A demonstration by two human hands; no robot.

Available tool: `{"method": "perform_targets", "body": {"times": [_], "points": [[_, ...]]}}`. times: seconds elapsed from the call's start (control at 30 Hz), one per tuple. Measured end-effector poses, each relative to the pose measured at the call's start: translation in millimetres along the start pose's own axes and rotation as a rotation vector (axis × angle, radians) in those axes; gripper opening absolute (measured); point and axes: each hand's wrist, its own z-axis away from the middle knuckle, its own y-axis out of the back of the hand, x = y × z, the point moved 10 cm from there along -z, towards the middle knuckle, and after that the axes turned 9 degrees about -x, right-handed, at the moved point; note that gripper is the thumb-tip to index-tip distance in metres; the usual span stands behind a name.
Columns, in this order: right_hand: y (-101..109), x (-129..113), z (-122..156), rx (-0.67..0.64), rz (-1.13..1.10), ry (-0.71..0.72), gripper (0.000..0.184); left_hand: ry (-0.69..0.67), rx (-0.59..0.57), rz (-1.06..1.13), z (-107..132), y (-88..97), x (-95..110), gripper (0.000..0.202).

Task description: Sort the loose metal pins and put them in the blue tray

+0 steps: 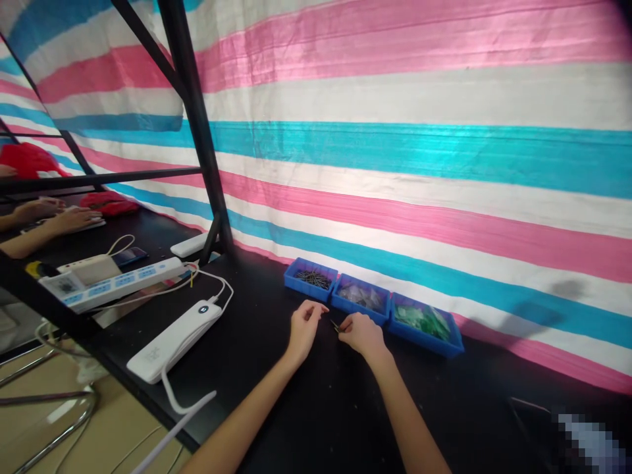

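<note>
My right hand (363,332) is closed in a pinch on a few thin dark screws (336,326), whose ends stick out to the left of the fingertips. Just across from it, my left hand (305,326) has loosely curved fingers held apart, with nothing visible in them. Both hands are low over the black table (316,415), in front of a row of blue bins. The left blue bin (291,284) contains many similar dark screws. Small clear plastic bags (360,296) fill the middle bin, and green-and-clear bags (422,321) lie in the right one.
A long white power bank (172,339) with a cable lies to the left. Beyond it are a power strip (128,283) and a black metal frame post (195,112). Striped sheeting (395,158) hangs behind the table. Another person's hands (64,217) are at far left.
</note>
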Motion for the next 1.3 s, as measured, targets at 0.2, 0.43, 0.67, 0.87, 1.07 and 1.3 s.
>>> {"method": "perform_targets", "body": {"times": [0.2, 0.43, 0.67, 0.87, 1.07, 1.3], "points": [[5, 0, 0, 0.006, 0.027, 0.015, 0.010, -0.052, -0.079, -0.014, 5, -11.0, 14, 0.025], [12, 4, 2, -0.011, -0.027, 0.029, 0.009, -0.055, -0.097, 0.020, 5, -10.8, 17, 0.025], [34, 4, 8, 0.024, -0.185, 0.124, 0.015, 0.041, -0.112, 0.126, 2, -13.1, 7, 0.021], [50, -11, 19, -0.002, -0.485, 0.332, 0.032, 0.140, -0.233, 0.273, 7, -36.0, -2, 0.030], [58, -31, 31, -0.109, -0.861, 0.465, 0.047, 0.137, -0.308, 0.398, 12, -46.6, 1, 0.033], [51, -42, 40, -0.255, -0.938, 0.510, 0.051, 0.089, -0.266, 0.461, 11, -36.7, 13, 0.025]]}}
